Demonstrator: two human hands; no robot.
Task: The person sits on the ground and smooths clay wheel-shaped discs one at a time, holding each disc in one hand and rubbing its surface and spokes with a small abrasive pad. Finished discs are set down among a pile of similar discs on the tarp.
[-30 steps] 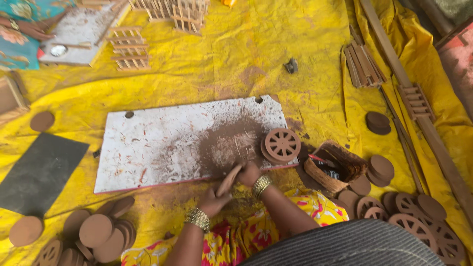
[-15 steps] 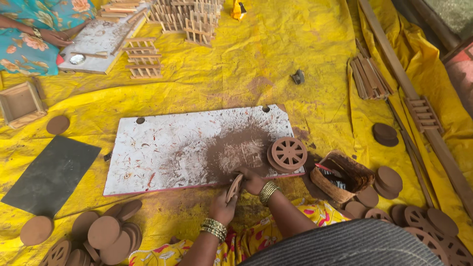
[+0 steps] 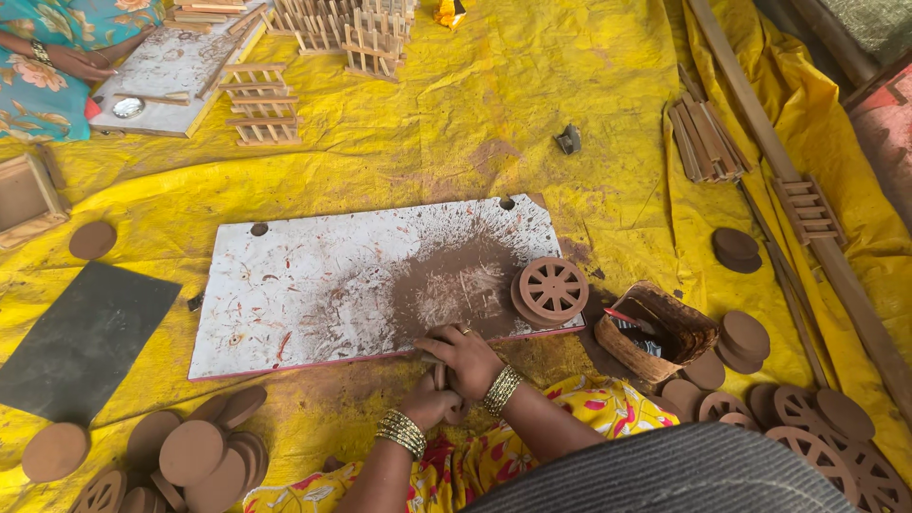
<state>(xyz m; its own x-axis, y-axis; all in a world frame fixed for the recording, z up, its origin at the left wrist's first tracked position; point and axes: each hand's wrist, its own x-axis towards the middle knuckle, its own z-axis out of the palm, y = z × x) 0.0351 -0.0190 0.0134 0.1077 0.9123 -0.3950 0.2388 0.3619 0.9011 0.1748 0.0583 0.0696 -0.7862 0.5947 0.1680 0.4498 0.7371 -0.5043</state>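
Since a moment ago the hands have drawn down off the white board (image 3: 313,294) to its near edge, closer to the lap, and the brown disc that showed between them is now mostly covered. The right hand (image 3: 465,359) is curled over the top of the disc (image 3: 440,376), the left hand (image 3: 429,401) cups it from below; both are closed around it, though how tightly I cannot tell, as the fingers hide most of the piece. It sits just off the board's front edge, above the yellow sheet (image 3: 456,123). A small stack of finished spoked wheels (image 3: 551,290) rests on the board's right end beside the brown dust patch (image 3: 456,285), and more cut wheels (image 3: 826,446) lie by the right knee. On the left a heap of plain discs (image 3: 195,454) waits uncut. By that showing, I would judge the work partway through: some wheels done, many blanks left. A basket (image 3: 665,332) stands near the right arm.
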